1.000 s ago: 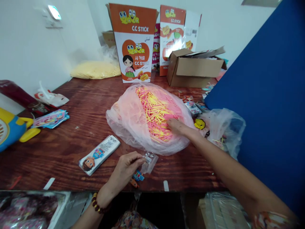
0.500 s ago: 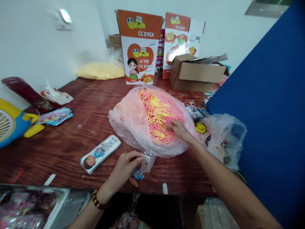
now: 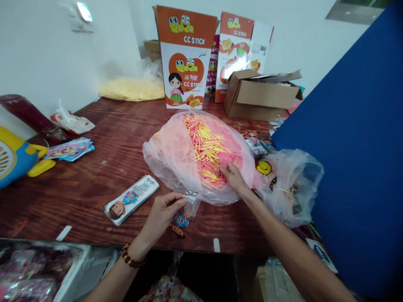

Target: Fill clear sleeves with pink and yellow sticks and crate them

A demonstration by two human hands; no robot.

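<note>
In front of me a large clear plastic bag (image 3: 170, 153) lies open, full of thin pink and yellow sticks (image 3: 206, 147). My right hand (image 3: 232, 174) is over the right part of the heap, fingers closed on a small bunch of pink sticks (image 3: 223, 164). Just below the bag, my left hand (image 3: 166, 209) pinches a small clear printed packet (image 3: 190, 199) between thumb and fingers. The packet's lower part, with a cartoon figure, hangs partly hidden behind that hand. Left of it lies a stack of the same printed packets (image 3: 132, 200).
Tall CC Stick cartons (image 3: 185, 58) and an open brown box (image 3: 262, 98) stand at the back. A crumpled clear bag (image 3: 292, 188) and a blue panel (image 3: 355, 138) are on the right. Leftward are blue-pink packets (image 3: 71, 149), tissues (image 3: 72, 121) and a yellow-blue toy-like object (image 3: 19, 157).
My right hand has lifted slightly out of the heap, and a bunch of pink sticks now shows in its fingers. My left hand still pinches the packet, its top edge now nearer the bag.
</note>
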